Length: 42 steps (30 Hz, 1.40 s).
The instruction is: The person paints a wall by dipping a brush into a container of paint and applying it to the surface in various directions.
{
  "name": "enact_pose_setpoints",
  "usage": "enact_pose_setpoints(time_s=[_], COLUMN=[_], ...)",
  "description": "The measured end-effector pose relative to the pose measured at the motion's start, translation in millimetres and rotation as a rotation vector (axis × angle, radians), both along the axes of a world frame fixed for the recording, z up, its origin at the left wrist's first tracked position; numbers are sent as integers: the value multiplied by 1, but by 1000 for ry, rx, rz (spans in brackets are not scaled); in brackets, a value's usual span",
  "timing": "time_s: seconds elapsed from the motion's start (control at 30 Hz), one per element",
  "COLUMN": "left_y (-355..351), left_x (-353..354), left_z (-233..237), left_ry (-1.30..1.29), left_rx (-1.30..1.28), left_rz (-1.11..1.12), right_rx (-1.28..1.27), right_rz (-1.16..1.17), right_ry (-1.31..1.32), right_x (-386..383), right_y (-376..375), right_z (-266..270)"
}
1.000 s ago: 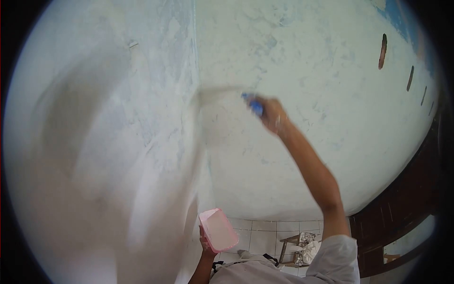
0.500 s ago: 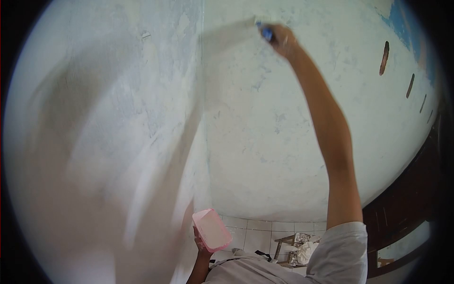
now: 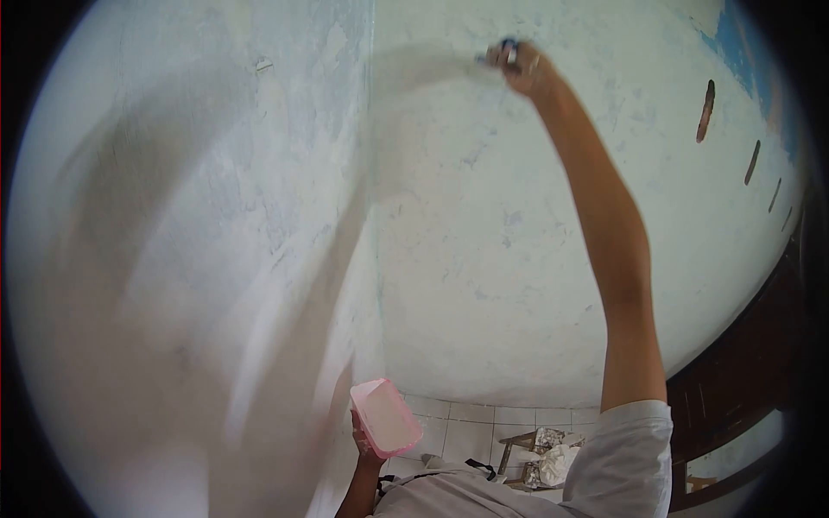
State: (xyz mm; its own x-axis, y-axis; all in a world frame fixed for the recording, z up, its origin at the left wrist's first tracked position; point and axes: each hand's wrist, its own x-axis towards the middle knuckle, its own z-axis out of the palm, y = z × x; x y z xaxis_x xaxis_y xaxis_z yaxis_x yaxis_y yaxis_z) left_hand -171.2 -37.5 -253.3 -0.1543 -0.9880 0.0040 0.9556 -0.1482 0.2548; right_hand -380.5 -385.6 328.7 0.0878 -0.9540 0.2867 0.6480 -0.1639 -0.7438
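High on the pale, patchy wall [image 3: 484,259], my right hand [image 3: 528,73] is closed round a small tool with blue on its handle, apparently a paintbrush [image 3: 511,52]. Its tip points left, close to the wall, and is blurred by motion. Low in the view, my left hand [image 3: 364,442] grips a pink plastic tub [image 3: 401,451] from its left side and below. The tub is tilted, and a smooth white paint-like substance [image 3: 384,416] fills it. My left fingers are partly hidden behind the tub.
A second wall [image 3: 216,216] meets this one at a corner on the left, with my shadow across it. Below are white floor tiles [image 3: 471,432] and a small wooden stool [image 3: 518,445] bearing crumpled wrapping [image 3: 557,462]. Dark wooden furniture [image 3: 725,380] stands at right.
My right hand has moved slightly to the right along the wall, and the brush has turned in it. The left hand and tub are nearly unmoved.
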Motion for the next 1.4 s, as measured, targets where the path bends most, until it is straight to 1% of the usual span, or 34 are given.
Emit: enact_pose_setpoints(time_s=[0.03, 0.07, 0.1, 0.13, 0.17, 0.2, 0.27, 0.33, 0.37, 0.4, 0.5, 0.53, 0.57, 0.63, 0.67, 0.7, 0.73, 0.77, 0.8, 0.83, 0.87, 0.9, 0.93, 0.97, 1.0, 1.03, 1.07, 1.1, 1.17, 1.2, 1.23, 1.27, 1.37, 1.4], left_y=[-1, -3, -7, -9, -11, -13, -11, -8, -7, -6, -3, -4, -5, -5, -7, -12, -15, -17, -16, -17, -18, -23, -21, -18, -15, -14, -15, -15, -18, -21, -22, -23, -20, -19], left_x=[-3, -5, -5, -6, -7, -7, -5, -1, 1, 3, 1, 3, 4, 4, 3, 1, 0, -3, -2, -2, -4, -7, -8, -10, -11, -11, -10, -11, -10, -9, -6, -4, -2, -4], left_z=[1, -3, -11, -15, -19, -23, -20, -3, -3, -2, 7, 14, 14, 6, -9, -33, -46, -47, -50, -50, -46, -35, -31, -29, -28, -27, -24, -21, -29, -42, -50, -50, -34, -25], left_ry=[-96, -94, -22, 48, 48, 6, -33, 138, 136, 147, 143, 127, 125, -79, -79, -213, -346, -343, -301, -260, -258, -140, -18, -15, -68, -124, -124, -84, -47, -171, -294, -295, -244, -204], left_rx=[-36, -35, -8, 20, 22, 28, 36, 62, 63, 67, 71, 76, 71, 69, 65, 33, 0, 0, -9, -19, -21, 42, 105, 107, 81, 55, 52, 87, 123, 78, 30, 27, 14, 24], left_rz=[58, 62, 42, 19, 15, 32, 48, -60, -61, -88, -107, -97, -101, -26, -30, 54, 141, 141, 122, 105, 109, 80, 57, 62, 90, 116, 117, 105, 86, 127, 167, 163, 87, 71], right_rx=[-107, -215, -213, -387, -561, -560, -503, -342, -284, -174, -11, 66, 63, 284, 238, 193, 169, 24, -16, -90, -169, -242, -168, -313, -541, -726, -898, -897, -418, -402, -309, -312, -57, 23], right_rz=[-52, -106, -105, -123, -143, -147, -297, -279, -313, -313, -214, -206, -212, -27, -74, -121, -8, 71, 65, 19, 65, 117, 195, 171, 49, -221, -506, -508, -276, -354, -407, -370, -297, -272], right_ry=[65, 129, 131, 173, 214, 215, 379, 436, 444, 518, 550, 545, 543, 393, 332, 272, 184, 208, 186, 229, 216, 228, 192, 193, 426, 749, 1068, 1069, 451, 469, 578, 533, 579, 581], right_x=[2, 3, 0, 4, 3, -1, 21, 22, 27, 24, 10, 12, 7, -10, -17, -25, -48, -73, -72, -71, -72, -78, -75, -75, -65, -74, -97, -80, -48, -42, -45, -43, -45, -42], right_y=[7, 7, -11, -19, -25, -30, 22, 21, 35, 38, 58, 66, 68, 67, 64, 54, 22, -12, -6, -5, -3, -15, -7, -12, 15, -12, -60, -34, 17, 27, 20, 24, 44, 57], right_z=[31, 51, 60, 63, 63, 55, 7, -51, -84, -114, -200, -210, -219, -225, -211, -190, -165, -135, -87, -40, 1, 42, 80, 105, 120, 134, 155, 141, 92, 55, 25, -16, -118, -140])
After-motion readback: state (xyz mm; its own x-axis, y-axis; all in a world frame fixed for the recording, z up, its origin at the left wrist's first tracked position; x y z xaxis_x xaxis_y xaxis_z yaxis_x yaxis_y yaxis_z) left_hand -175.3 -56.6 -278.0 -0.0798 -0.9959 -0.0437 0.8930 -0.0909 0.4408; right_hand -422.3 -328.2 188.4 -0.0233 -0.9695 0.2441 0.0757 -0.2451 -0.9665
